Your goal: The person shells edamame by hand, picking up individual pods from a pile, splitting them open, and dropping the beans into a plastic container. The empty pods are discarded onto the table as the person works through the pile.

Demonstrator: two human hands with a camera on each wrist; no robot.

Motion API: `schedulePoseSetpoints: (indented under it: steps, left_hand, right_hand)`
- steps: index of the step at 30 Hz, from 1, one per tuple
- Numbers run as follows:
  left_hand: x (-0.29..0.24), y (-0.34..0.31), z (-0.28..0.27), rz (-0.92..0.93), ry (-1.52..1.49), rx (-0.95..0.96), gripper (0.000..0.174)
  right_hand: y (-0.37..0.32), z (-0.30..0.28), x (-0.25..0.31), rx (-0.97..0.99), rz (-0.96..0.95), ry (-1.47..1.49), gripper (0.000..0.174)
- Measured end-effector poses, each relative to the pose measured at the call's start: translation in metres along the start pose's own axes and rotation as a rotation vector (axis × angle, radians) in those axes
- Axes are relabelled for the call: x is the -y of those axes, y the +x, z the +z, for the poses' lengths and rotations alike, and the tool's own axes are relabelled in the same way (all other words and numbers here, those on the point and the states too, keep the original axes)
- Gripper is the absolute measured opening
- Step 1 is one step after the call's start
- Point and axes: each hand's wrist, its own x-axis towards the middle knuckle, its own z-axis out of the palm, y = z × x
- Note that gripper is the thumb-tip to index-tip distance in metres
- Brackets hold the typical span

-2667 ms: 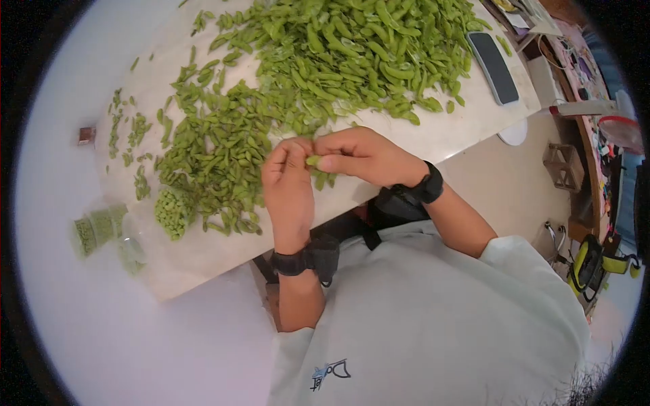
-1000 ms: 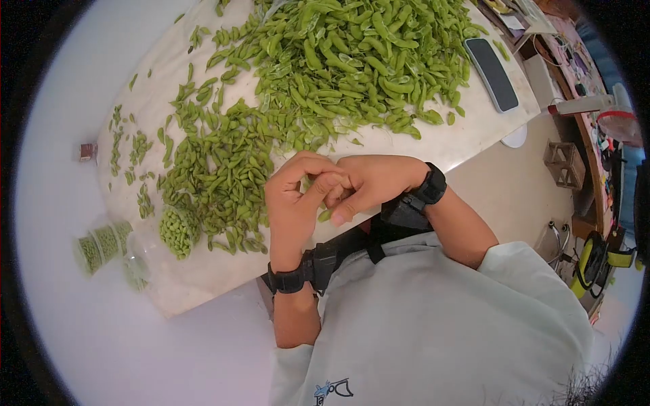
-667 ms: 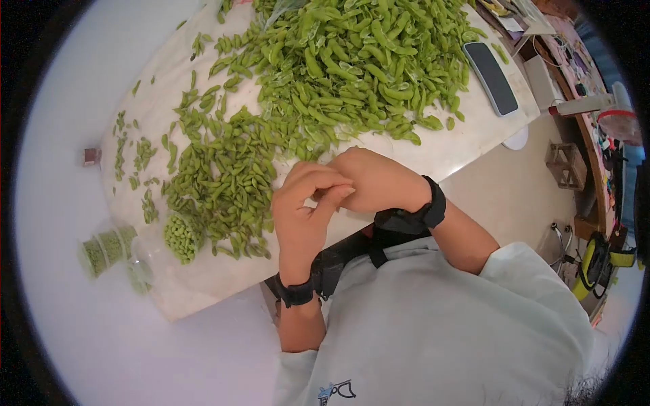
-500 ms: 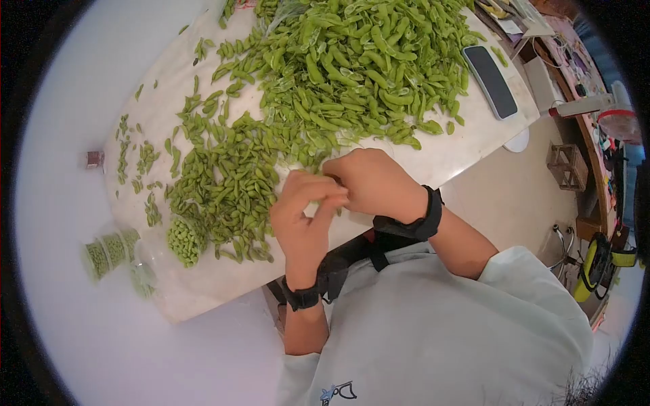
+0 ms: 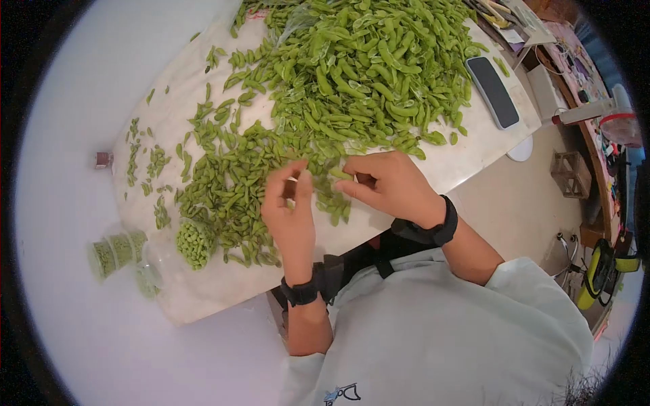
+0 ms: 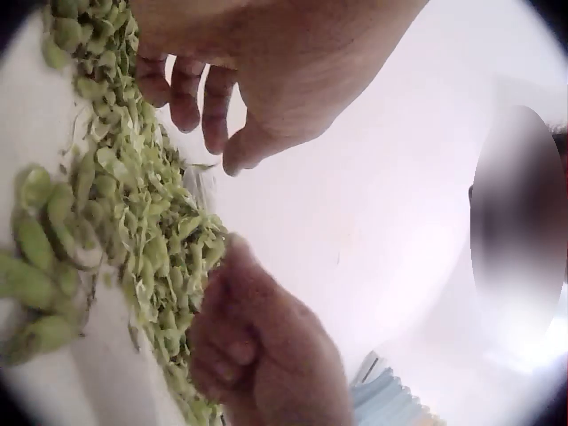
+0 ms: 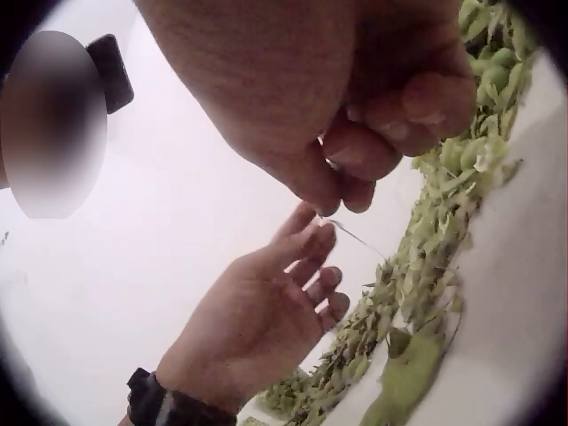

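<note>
Above the near edge of the table (image 5: 460, 162), the left hand (image 5: 292, 220) is raised with curved fingers and thumb apart, holding nothing visible. Its fingers hang spread in the left wrist view, where the hand (image 6: 284, 71) is at the top. To its right the right hand (image 5: 403, 189) pinches a green pod (image 5: 339, 174) between thumb and fingers; the other fingers are curled. The right wrist view has the right hand (image 7: 346, 98) nearest the camera, with its fingertips close together. Small pods (image 5: 233, 183) lie beneath and beside the left hand.
A large heap of pods (image 5: 379, 68) covers the back of the table. A phone (image 5: 493, 93) lies to its right. At the left stand a container of shelled beans (image 5: 195, 245) and several blurred tubs (image 5: 112, 254). A wooden stool (image 5: 570, 174) is on the floor.
The hands, which were together, have moved apart, the left one slightly left and the right one slightly right. A pod now shows in the right fingertips. The head view has shifted a little.
</note>
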Motion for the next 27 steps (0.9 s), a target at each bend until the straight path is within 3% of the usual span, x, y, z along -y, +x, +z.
schedulePoseSetpoints:
  steps: [1, 4, 7, 16, 27]
  left_hand:
    - [-0.001, -0.005, 0.001, -0.079, -0.082, 0.034, 0.02]
    - [-0.005, -0.019, 0.002, -0.075, -0.244, 0.15, 0.02]
    - [-0.008, -0.025, 0.002, -0.132, -0.296, 0.103, 0.019]
    - [-0.008, -0.032, 0.0, -0.14, -0.356, 0.078, 0.019]
    - [-0.007, -0.032, -0.005, -0.076, -0.375, 0.138, 0.022]
  right_hand:
    - [-0.001, 0.0, 0.002, -0.014, -0.032, -0.002, 0.022]
    - [-0.003, 0.0, 0.009, -0.066, -0.169, -0.079, 0.018]
    - [-0.005, 0.0, 0.012, -0.038, -0.258, -0.156, 0.017]
    - [-0.006, 0.006, 0.003, 0.058, -0.173, 0.137, 0.02]
    - [-0.006, 0.008, 0.001, 0.135, -0.157, 0.13, 0.021]
